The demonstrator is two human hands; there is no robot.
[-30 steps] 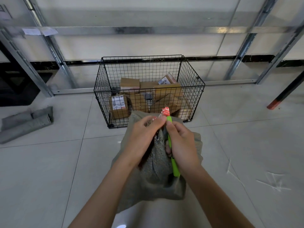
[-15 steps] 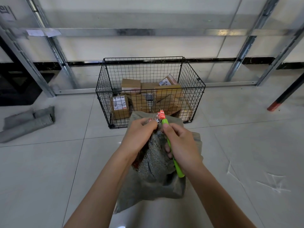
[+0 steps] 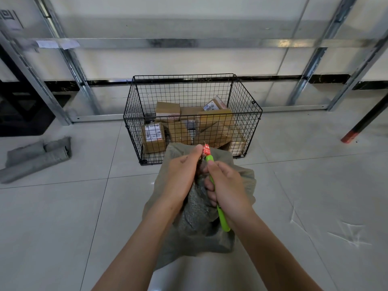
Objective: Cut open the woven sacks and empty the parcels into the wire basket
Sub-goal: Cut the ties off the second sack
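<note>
While the left hand (image 3: 182,175) grips the bunched neck of the woven sack (image 3: 195,244), fingers curled round the gathered cloth, the right hand (image 3: 230,192) holds a green cutter (image 3: 223,222) in a closed fist, thumb laid on top of the handle; the cutter's front end points up at the neck, just below a red tag (image 3: 206,149) that stands out of the tie. The blade itself is hidden between the two hands, so whether it touches the tie cannot be told; the hands sit close together over the neck. The sack is grey-green and slumps on the pale tiled floor (image 3: 63,227), its bulk below and behind the hands; its far side lies just in front of the wire basket (image 3: 245,114), which stands on the floor before a wall braced with metal rails (image 3: 189,43). Brown cardboard parcels (image 3: 154,137) lie piled in the basket's bottom, some with white labels; off to the left, well apart from the sack, folded grey sacks (image 3: 35,158) lie on the tiles, and at the far right a dark pole with a red foot (image 3: 354,134) slants down to the floor.
</note>
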